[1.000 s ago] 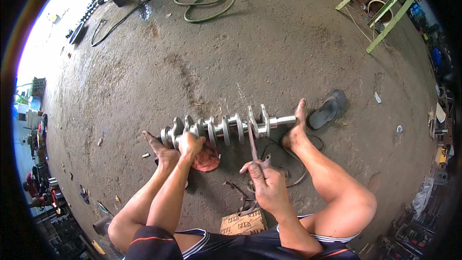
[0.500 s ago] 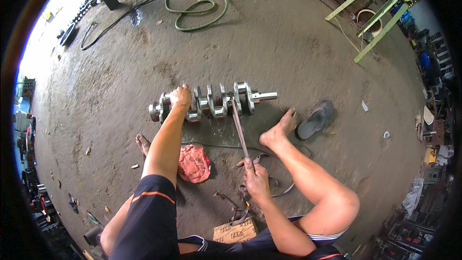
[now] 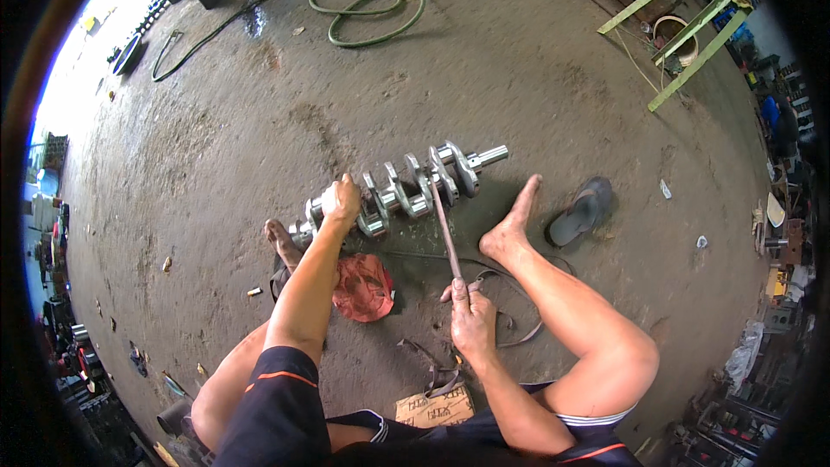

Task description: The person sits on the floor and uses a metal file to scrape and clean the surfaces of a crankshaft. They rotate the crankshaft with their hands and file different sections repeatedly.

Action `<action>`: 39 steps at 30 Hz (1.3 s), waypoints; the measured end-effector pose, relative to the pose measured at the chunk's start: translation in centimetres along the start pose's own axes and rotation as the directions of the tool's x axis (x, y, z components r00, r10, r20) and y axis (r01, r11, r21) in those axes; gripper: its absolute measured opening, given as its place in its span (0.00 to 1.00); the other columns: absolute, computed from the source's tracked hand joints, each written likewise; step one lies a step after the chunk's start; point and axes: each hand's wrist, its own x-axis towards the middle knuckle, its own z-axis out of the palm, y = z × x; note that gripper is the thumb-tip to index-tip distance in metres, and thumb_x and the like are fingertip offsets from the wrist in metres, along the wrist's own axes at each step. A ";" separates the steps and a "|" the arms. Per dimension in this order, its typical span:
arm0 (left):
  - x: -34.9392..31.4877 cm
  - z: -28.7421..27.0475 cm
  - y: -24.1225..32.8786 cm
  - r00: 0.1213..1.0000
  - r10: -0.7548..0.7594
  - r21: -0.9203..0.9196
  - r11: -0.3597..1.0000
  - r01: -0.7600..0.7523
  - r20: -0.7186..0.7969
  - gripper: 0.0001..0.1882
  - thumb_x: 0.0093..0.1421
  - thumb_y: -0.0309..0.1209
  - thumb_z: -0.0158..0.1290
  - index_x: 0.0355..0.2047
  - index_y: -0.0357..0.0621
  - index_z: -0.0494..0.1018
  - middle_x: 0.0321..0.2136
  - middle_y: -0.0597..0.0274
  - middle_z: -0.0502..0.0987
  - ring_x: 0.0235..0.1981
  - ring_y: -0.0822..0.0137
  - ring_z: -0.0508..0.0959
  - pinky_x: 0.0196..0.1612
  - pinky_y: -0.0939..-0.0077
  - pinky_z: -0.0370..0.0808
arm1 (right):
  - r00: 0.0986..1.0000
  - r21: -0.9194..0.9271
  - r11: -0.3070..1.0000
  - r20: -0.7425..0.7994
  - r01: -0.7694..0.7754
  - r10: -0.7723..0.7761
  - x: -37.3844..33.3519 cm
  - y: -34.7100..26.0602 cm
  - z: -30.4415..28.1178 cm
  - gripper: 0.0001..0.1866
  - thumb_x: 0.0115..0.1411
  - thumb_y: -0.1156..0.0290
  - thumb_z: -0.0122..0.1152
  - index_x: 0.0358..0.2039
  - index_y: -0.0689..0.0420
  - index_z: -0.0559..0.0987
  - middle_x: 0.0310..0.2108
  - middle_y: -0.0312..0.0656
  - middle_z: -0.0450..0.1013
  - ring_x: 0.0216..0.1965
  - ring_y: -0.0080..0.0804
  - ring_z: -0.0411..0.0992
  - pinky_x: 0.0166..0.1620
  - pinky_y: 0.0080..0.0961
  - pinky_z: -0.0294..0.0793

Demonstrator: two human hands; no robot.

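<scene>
A shiny metal crankshaft (image 3: 398,197) lies slanted over the floor in front of me, its right end farther off than its left. My left hand (image 3: 343,199) is closed round its left part. From a journal toward its right end, a taut brown strip (image 3: 448,232) runs back to me. My right hand (image 3: 473,322) is closed on the near end of that strip; whether the strip loops fully round the journal I cannot tell. My left foot (image 3: 284,244) is up against the crankshaft's left end. A red cloth bundle (image 3: 363,288) lies near my left forearm.
Loose dark strips (image 3: 519,335) lie between my legs, near a printed brown cardboard piece (image 3: 435,407). A dark sandal (image 3: 581,211) sits beyond my right foot (image 3: 512,229). A green hose (image 3: 372,10) coils at the far side; a pale green stand (image 3: 702,59) is far right.
The crankshaft has swung: its left end is nearer to me, its right end farther away. My left hand has come nearer with it. My right hand keeps hold of the strip.
</scene>
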 end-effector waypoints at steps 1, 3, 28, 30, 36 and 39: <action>-0.4 0.3 -0.1 1.000 0.006 -0.016 1.000 -0.007 -0.018 0.16 0.61 0.34 0.43 0.42 0.37 0.73 0.37 0.37 0.78 0.41 0.41 0.79 0.45 0.51 0.75 | 1.000 -0.043 0.999 0.012 -0.024 0.024 -0.7 0.3 -0.2 0.29 0.69 0.46 0.43 0.25 0.58 0.77 0.12 0.32 0.58 0.16 0.20 0.58 0.21 0.25 0.56; -0.6 0.3 -0.1 0.998 0.061 -0.026 0.998 -0.061 -0.010 0.15 0.61 0.34 0.43 0.41 0.37 0.73 0.37 0.37 0.78 0.40 0.40 0.79 0.44 0.50 0.75 | 0.998 -0.147 0.987 -0.005 -0.056 0.056 -1.9 1.1 -1.1 0.30 0.69 0.45 0.40 0.25 0.56 0.77 0.12 0.41 0.61 0.17 0.29 0.63 0.25 0.31 0.62; -23.2 -8.6 10.9 0.923 0.253 -0.766 0.517 -0.382 -0.290 0.05 0.65 0.27 0.51 0.34 0.39 0.74 0.32 0.62 0.80 0.32 0.75 0.75 0.37 0.79 0.72 | 0.996 -0.101 0.994 -0.089 -0.032 0.023 -1.6 6.5 -0.3 0.23 0.68 0.53 0.48 0.50 0.60 0.74 0.31 0.50 0.76 0.35 0.44 0.75 0.40 0.36 0.71; -22.0 -11.9 12.5 0.756 0.186 -0.627 0.454 -0.632 -0.627 0.09 0.68 0.28 0.46 0.34 0.39 0.74 0.29 0.64 0.79 0.28 0.77 0.73 0.32 0.81 0.70 | 0.984 -0.325 0.945 -0.154 0.036 -0.090 -0.2 9.6 2.1 0.18 0.67 0.59 0.49 0.46 0.62 0.74 0.22 0.42 0.73 0.24 0.37 0.74 0.29 0.33 0.72; -27.9 -20.1 16.9 0.575 0.248 -0.513 0.275 -0.813 -0.779 0.09 0.69 0.29 0.44 0.32 0.38 0.68 0.24 0.63 0.78 0.21 0.78 0.71 0.22 0.81 0.67 | 0.965 0.495 0.829 0.119 -0.260 0.232 12.1 15.1 7.5 0.18 0.64 0.58 0.53 0.31 0.62 0.80 0.15 0.38 0.68 0.17 0.26 0.66 0.20 0.29 0.62; -35.2 -16.8 17.3 0.827 0.266 -0.799 0.233 -0.554 -0.496 0.09 0.69 0.30 0.45 0.33 0.38 0.69 0.17 0.64 0.73 0.17 0.75 0.72 0.20 0.77 0.69 | 0.985 0.422 0.890 0.045 -0.170 0.167 13.6 15.7 7.4 0.18 0.63 0.58 0.52 0.31 0.60 0.81 0.19 0.44 0.72 0.22 0.35 0.71 0.26 0.35 0.67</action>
